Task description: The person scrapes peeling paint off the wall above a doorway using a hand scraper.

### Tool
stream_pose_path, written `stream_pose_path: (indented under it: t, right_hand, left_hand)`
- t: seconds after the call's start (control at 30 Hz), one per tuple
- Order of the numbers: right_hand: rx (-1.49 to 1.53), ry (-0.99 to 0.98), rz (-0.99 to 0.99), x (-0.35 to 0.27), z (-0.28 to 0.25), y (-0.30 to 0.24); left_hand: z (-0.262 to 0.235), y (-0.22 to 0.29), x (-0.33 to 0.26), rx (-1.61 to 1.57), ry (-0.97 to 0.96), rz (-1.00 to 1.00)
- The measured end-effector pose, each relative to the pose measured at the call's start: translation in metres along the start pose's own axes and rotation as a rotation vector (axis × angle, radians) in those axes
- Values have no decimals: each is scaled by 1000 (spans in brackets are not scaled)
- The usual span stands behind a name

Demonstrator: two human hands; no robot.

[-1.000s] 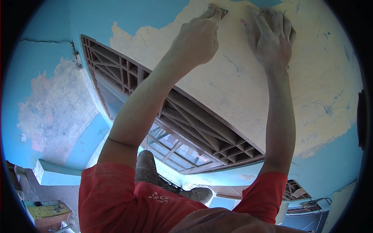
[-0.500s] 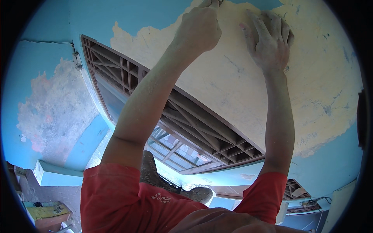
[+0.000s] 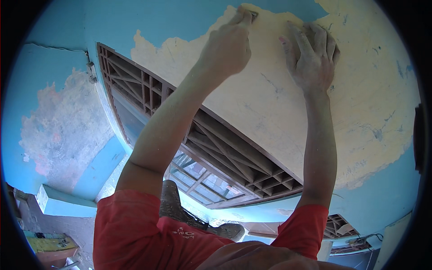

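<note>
Gripping a scraper (image 3: 253, 14), left fingers (image 3: 234, 27) clench; right fingers (image 3: 310, 38) splay on wall (image 3: 360, 90).

Single head-worn fisheye view, tilted up along both raised forearms toward a wall (image 3: 252, 103) close ahead. Left hand (image 3: 227, 45) and right hand (image 3: 310, 58) near the upper edge, at arm's reach from the lens. Lattice window frame (image 3: 225, 153) crossing mid-frame, bent by the lens. Red sleeves (image 3: 130, 234) nearest, at the lower edge. No second view.
</note>
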State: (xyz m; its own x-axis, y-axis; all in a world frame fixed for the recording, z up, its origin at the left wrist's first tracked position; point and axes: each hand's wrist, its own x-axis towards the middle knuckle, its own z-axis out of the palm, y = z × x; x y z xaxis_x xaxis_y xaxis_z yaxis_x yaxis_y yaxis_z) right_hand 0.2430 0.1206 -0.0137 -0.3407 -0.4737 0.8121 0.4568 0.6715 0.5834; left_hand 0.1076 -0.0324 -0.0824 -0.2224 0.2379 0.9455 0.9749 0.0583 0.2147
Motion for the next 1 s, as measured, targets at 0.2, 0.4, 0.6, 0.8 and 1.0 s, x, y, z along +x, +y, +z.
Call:
stream_pose_path:
  t: [0.2, 0.4, 0.6, 0.8, 1.0]
  right_hand:
    - [-65, -32, -14, -2, -2, -5]
    - [-48, -43, -3, -3, -4, -8]
    - [-47, -53, 12, -7, -4, -5]
    - [-15, -9, 0, -3, 0, -5]
    - [-18, 23, -10, -4, 2, -5]
  left_hand:
    - [3, 8, -7, 96, -37, -141]
    - [-17, -9, 18, 90, -115, -130]
    - [-3, -7, -6, 61, 2, -94]
    - [-10, -12, 9, 25, -45, -199]
    - [-18, -23, 15, -63, -75, -114]
